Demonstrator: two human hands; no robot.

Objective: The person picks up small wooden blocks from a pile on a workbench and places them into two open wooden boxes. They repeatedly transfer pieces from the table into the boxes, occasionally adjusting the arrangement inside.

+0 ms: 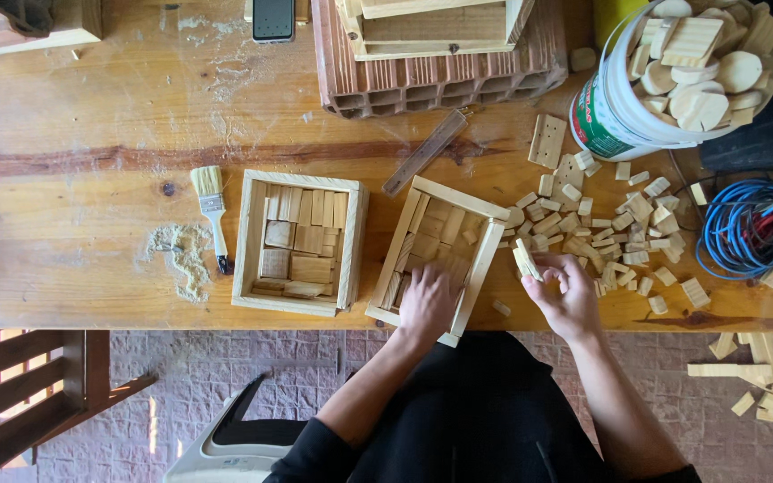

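Filling of the tilted shallow square pale-wood tray (487, 258) seems underway: left hand (427, 304) presses flat inside, holding nothing; right hand (568, 295) pinches a small pale wooden block (526, 260) just right of it, needing a matching gap.

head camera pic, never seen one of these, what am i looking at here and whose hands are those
There is one picture, taken by a camera on a person's head, looking straight down at their own bare hands over a wooden workbench. The left hand presses into a tilted wooden frame partly filled with small wood blocks. The right hand holds one small block. Beside them are a second filled frame, a paintbrush, a heap of loose blocks, a white bucket of wood offcuts and a coil of blue cable.
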